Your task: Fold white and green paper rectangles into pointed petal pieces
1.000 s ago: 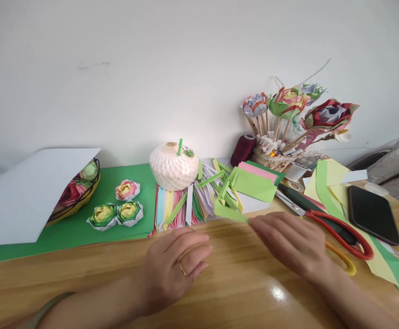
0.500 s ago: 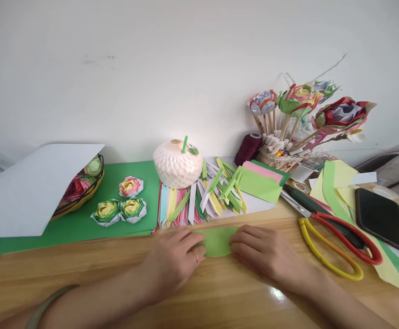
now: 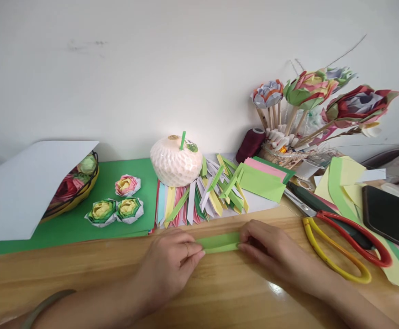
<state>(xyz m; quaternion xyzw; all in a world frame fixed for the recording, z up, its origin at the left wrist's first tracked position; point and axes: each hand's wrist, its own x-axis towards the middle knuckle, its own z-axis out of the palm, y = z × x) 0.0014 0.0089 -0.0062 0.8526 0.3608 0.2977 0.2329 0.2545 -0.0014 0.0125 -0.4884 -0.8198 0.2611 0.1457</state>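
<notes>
A light green paper strip (image 3: pixel 217 242) lies crosswise just above the wooden table, its near edge folded up lengthwise. My left hand (image 3: pixel 174 256) pinches its left end between thumb and fingers. At the right end, my right hand (image 3: pixel 268 249) grips it the same way, fingers curled. The ends of the strip are hidden inside my fingers. Just beyond the strip is a pile of folded paper pieces (image 3: pixel 216 187) in green, white, yellow and pink, beside a stack of flat green paper rectangles (image 3: pixel 261 182).
Large scissors (image 3: pixel 343 228) with red and yellow handles lie to the right, near a black phone (image 3: pixel 389 217) and paper scraps. Behind stand a white textured container (image 3: pixel 176 160), a maroon thread spool (image 3: pixel 250 144) and paper flowers (image 3: pixel 311 89). Small paper flowers (image 3: pixel 129 208) rest on green sheets at left.
The green paper, flat before, now has its near edge folded up along its length. Both hands have changed from lying over its ends to pinching them. The view has shifted slightly.
</notes>
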